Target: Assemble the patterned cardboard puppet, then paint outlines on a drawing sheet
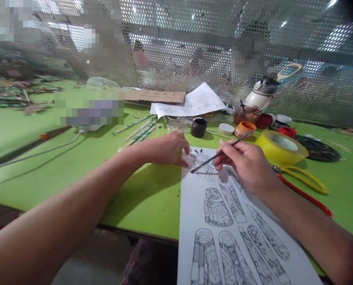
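A white sheet (194, 206) printed with black line drawings lies on the green table and runs toward me. My right hand (238, 160) pinches a thin blue-and-black paintbrush (213, 157) above the sheet's upper part, its dark bristles close to a small printed figure. At the sheet's upper left corner rests my left hand (170, 149), fingers spread and touching the paper's edge. Just behind the hands stand an open jar of dark paint (199, 127), a white lid (226, 128) and an orange paint pot (245, 130).
On the right are yellow tape (281, 147), red-and-yellow scissors (306, 180), a dark palette (318, 149) and a white bottle (257, 97). Patterned strips (140, 130), cardboard (155, 96) and papers (204, 101) lie farther back. A cable (46, 153) crosses the left, before a perforated metal screen (164, 51).
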`<state>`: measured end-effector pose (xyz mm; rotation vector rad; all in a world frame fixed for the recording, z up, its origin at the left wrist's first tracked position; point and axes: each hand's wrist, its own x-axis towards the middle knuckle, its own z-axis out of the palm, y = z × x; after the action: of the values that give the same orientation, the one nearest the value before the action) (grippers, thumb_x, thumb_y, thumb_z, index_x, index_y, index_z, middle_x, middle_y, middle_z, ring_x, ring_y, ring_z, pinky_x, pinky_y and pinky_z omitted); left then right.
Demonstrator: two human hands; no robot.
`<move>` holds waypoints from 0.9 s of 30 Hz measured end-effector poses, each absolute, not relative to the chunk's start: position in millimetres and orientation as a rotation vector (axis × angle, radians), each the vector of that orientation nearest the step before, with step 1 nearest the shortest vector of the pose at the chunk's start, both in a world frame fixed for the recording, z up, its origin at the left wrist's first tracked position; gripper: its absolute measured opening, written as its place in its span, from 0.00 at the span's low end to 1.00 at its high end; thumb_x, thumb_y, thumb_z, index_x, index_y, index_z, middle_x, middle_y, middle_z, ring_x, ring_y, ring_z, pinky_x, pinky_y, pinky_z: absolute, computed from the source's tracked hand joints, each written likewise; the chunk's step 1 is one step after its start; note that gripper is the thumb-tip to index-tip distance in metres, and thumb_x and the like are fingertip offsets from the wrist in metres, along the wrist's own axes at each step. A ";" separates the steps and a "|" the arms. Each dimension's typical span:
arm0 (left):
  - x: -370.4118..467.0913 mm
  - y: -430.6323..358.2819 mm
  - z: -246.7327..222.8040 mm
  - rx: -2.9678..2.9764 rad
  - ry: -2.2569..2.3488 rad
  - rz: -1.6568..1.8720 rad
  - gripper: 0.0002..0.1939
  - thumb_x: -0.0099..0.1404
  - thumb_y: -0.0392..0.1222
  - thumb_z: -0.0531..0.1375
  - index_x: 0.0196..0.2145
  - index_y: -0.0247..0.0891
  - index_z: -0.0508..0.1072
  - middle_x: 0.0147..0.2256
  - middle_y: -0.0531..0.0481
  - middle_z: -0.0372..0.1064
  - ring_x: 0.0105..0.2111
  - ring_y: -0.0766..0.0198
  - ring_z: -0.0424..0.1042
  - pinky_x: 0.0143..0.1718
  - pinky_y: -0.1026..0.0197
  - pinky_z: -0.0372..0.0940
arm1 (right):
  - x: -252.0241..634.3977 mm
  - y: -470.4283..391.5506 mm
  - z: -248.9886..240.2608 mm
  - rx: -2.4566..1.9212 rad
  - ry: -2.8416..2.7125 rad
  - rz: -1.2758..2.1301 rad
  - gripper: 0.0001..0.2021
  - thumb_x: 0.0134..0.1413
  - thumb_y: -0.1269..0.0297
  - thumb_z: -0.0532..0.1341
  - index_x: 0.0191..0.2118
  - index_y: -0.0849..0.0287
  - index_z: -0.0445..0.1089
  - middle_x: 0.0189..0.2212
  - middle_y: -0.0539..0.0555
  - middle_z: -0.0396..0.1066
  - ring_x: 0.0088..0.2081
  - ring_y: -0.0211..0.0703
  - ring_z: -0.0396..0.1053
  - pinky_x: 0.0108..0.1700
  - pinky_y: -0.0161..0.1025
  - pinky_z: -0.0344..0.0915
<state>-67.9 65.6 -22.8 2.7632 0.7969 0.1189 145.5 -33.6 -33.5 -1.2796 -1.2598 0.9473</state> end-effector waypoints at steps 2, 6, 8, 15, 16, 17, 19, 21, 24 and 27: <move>-67.7 65.8 -22.4 2.765 0.798 0.119 0.18 0.56 0.52 0.63 0.41 0.39 0.74 0.42 0.45 0.64 0.42 0.59 0.64 0.47 0.60 0.59 | 145.2 -33.4 -33.6 -1.278 -1.265 0.948 0.15 0.55 0.53 0.62 0.29 0.62 0.69 0.22 0.54 0.73 0.21 0.39 0.71 0.26 0.37 0.68; -67.3 66.2 -22.9 2.759 0.800 0.120 0.19 0.56 0.52 0.63 0.41 0.39 0.74 0.42 0.46 0.64 0.41 0.60 0.65 0.46 0.61 0.59 | 144.8 -33.2 -33.0 -1.302 -1.274 0.950 0.15 0.55 0.53 0.61 0.29 0.62 0.69 0.22 0.54 0.73 0.21 0.39 0.71 0.24 0.36 0.67; -67.5 66.2 -23.3 2.758 0.803 0.123 0.19 0.56 0.52 0.63 0.41 0.40 0.74 0.42 0.46 0.64 0.41 0.60 0.65 0.46 0.61 0.58 | 145.1 -33.3 -32.7 -1.316 -1.276 0.952 0.15 0.55 0.53 0.61 0.29 0.62 0.69 0.22 0.54 0.73 0.21 0.39 0.71 0.23 0.36 0.67; -68.3 66.7 -23.8 2.763 0.807 0.115 0.19 0.55 0.54 0.63 0.41 0.40 0.74 0.42 0.46 0.65 0.42 0.60 0.65 0.46 0.61 0.58 | 146.5 -34.4 -32.3 -1.307 -1.300 0.959 0.14 0.55 0.53 0.61 0.29 0.61 0.69 0.22 0.54 0.73 0.21 0.39 0.70 0.24 0.37 0.67; -68.2 66.7 -23.7 2.765 0.802 0.115 0.19 0.55 0.53 0.63 0.41 0.40 0.74 0.42 0.46 0.65 0.42 0.59 0.65 0.46 0.61 0.58 | 146.6 -34.4 -32.4 -1.302 -1.300 0.960 0.14 0.55 0.53 0.61 0.29 0.61 0.69 0.22 0.54 0.73 0.21 0.39 0.70 0.25 0.37 0.67; -68.1 66.6 -23.7 2.767 0.798 0.118 0.19 0.56 0.53 0.63 0.41 0.40 0.74 0.43 0.45 0.65 0.42 0.59 0.65 0.46 0.61 0.58 | 146.7 -34.3 -32.5 -1.297 -1.298 0.960 0.14 0.55 0.53 0.61 0.29 0.61 0.69 0.22 0.54 0.73 0.21 0.39 0.70 0.25 0.38 0.67; -68.0 66.2 -23.4 2.770 0.788 0.124 0.19 0.56 0.53 0.63 0.41 0.39 0.74 0.42 0.45 0.65 0.42 0.59 0.65 0.46 0.61 0.58 | 146.9 -34.0 -32.9 -1.286 -1.289 0.955 0.14 0.55 0.53 0.61 0.29 0.61 0.69 0.22 0.54 0.73 0.22 0.39 0.70 0.26 0.38 0.68; -68.0 65.7 -23.0 2.775 0.780 0.124 0.19 0.57 0.53 0.62 0.42 0.39 0.74 0.42 0.45 0.65 0.42 0.59 0.65 0.46 0.61 0.58 | 147.1 -33.7 -33.0 -1.271 -1.281 0.950 0.14 0.55 0.53 0.61 0.29 0.61 0.69 0.22 0.54 0.73 0.22 0.40 0.70 0.27 0.39 0.68; -68.1 65.2 -22.1 2.779 0.779 0.114 0.19 0.57 0.53 0.62 0.42 0.39 0.74 0.42 0.45 0.64 0.41 0.60 0.64 0.46 0.61 0.58 | 146.8 -33.8 -32.7 -1.260 -1.272 0.953 0.14 0.55 0.53 0.61 0.30 0.61 0.69 0.22 0.54 0.73 0.22 0.40 0.71 0.28 0.39 0.68; -68.3 65.5 -22.0 2.776 0.777 0.110 0.19 0.57 0.53 0.62 0.42 0.38 0.74 0.42 0.45 0.64 0.41 0.60 0.64 0.46 0.61 0.58 | 146.2 -34.1 -32.5 -1.274 -1.277 0.959 0.15 0.55 0.52 0.61 0.30 0.61 0.69 0.22 0.54 0.73 0.22 0.39 0.71 0.27 0.38 0.68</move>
<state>-68.3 65.5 -22.0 2.7757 0.7770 0.1099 146.2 -34.1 -32.5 -1.2742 -1.2770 0.9586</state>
